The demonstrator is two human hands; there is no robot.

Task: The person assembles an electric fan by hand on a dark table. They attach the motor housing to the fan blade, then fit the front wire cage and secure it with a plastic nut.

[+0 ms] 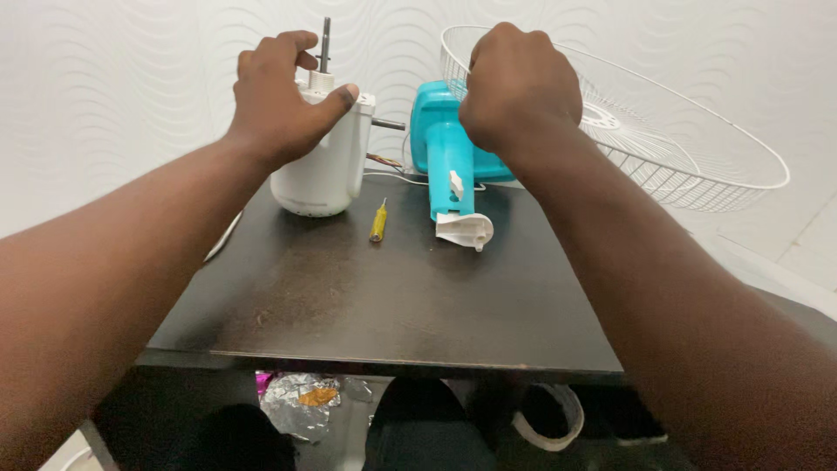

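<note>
Head view: my left hand [283, 96] grips the top of the white motor housing [321, 161], fingers curled round it, thumb pressed on its near edge; the steel shaft [325, 45] stands upright above. My right hand [520, 85] is fisted over the turquoise fan neck piece [446, 157]; whether it clamps it I cannot tell. Both parts rest on the dark table [392, 296], wires running between them. A yellow screwdriver [378, 221] lies between them; the white wire guard [645, 131] leans behind. Step in hand, as I judge it: holding the two parts steady, side by side.

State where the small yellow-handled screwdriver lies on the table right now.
In the head view, the yellow-handled screwdriver lies on the dark table, toward its far edge, between the white motor housing and the turquoise fan part.
</note>
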